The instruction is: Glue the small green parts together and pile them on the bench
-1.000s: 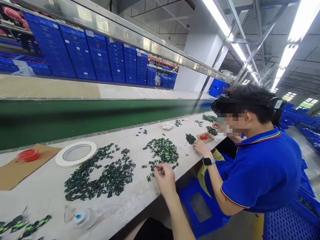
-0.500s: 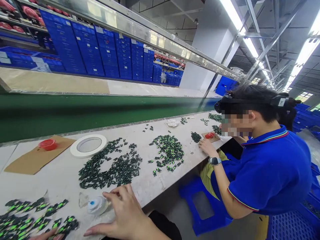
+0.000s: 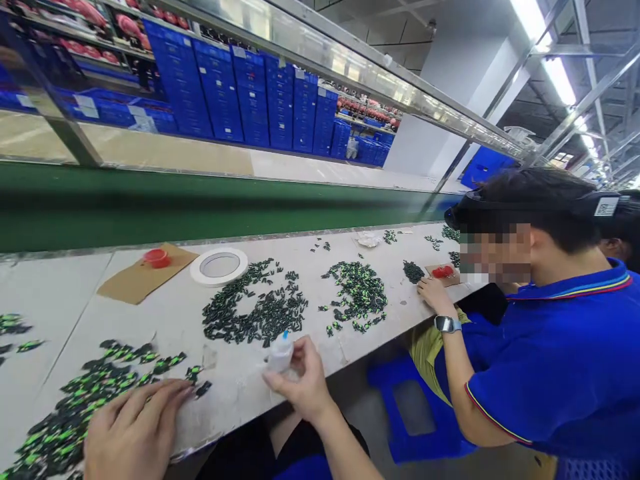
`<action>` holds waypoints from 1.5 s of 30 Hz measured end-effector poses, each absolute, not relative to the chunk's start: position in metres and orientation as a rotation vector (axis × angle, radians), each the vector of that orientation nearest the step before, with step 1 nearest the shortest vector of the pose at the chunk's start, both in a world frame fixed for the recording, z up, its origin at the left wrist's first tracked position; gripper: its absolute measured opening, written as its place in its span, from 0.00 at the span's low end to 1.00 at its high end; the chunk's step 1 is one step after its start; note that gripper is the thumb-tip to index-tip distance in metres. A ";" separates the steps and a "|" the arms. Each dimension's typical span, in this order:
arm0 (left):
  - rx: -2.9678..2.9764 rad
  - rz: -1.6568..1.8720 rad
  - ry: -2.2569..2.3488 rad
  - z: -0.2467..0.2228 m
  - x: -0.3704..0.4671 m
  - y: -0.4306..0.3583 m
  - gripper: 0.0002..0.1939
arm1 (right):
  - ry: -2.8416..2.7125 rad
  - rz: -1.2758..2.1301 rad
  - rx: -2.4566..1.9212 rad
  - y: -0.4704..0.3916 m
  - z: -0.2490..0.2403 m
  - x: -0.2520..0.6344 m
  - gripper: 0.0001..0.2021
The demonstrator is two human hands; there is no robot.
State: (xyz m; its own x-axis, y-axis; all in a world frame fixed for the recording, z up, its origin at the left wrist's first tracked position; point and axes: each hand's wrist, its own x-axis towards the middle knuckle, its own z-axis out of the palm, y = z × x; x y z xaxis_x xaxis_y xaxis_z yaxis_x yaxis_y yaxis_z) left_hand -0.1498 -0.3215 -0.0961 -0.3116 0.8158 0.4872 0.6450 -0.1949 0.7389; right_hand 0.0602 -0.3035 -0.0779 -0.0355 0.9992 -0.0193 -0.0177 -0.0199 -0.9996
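My right hand point(image 3: 305, 380) is closed around a small white bottle point(image 3: 280, 353) with a blue tip pointing up, just above the near edge of the table. My left hand point(image 3: 135, 427) lies low beside the heap of small black-and-green pieces point(image 3: 85, 400). Its fingers are drawn together, and at their tips is one black-and-green piece point(image 3: 194, 373). A plain dark piece point(image 3: 203, 389) lies beside those fingertips. Past the bottle is a pile of small black pieces point(image 3: 260, 307). The left thumb is mostly hidden.
A white tape roll point(image 3: 240, 267) and cardboard point(image 3: 120, 283) with a red tub point(image 3: 157, 258) lie farther back. Another black-and-green heap point(image 3: 357, 293) is to the right. A co-worker in a blue shirt point(image 3: 565, 360) sits at right, near a blue stool point(image 3: 415, 447).
My right hand has closed on the bottle and lifted it off the table. My left hand has come further into view over the near heap. The view has swung left.
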 end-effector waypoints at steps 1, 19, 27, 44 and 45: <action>1.807 1.517 1.929 -0.091 -0.147 -0.321 0.11 | -1.149 1.281 -1.141 -0.302 -0.078 0.065 0.21; 1.840 0.994 1.860 -0.090 -0.080 -0.317 0.17 | -0.717 1.154 -1.081 -0.278 -0.083 0.095 0.18; 2.065 0.834 1.790 -0.079 -0.084 -0.310 0.08 | -0.701 1.090 -1.088 -0.276 -0.081 0.094 0.14; 1.685 0.990 1.773 -0.083 -0.080 -0.321 0.06 | -1.126 0.798 -1.380 -0.284 -0.084 0.083 0.16; 1.663 0.993 1.781 -0.082 -0.080 -0.321 0.06 | -1.158 0.785 -1.384 -0.285 -0.083 0.083 0.16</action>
State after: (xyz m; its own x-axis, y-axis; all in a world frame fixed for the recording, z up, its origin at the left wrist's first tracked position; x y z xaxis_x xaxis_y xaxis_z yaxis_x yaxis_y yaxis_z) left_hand -0.0795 -0.3213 -0.0820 -0.1242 0.9855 0.1159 0.6169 -0.0148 0.7869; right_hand 0.0825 -0.2848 -0.0833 0.2991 0.9418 0.1538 0.2063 0.0935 -0.9740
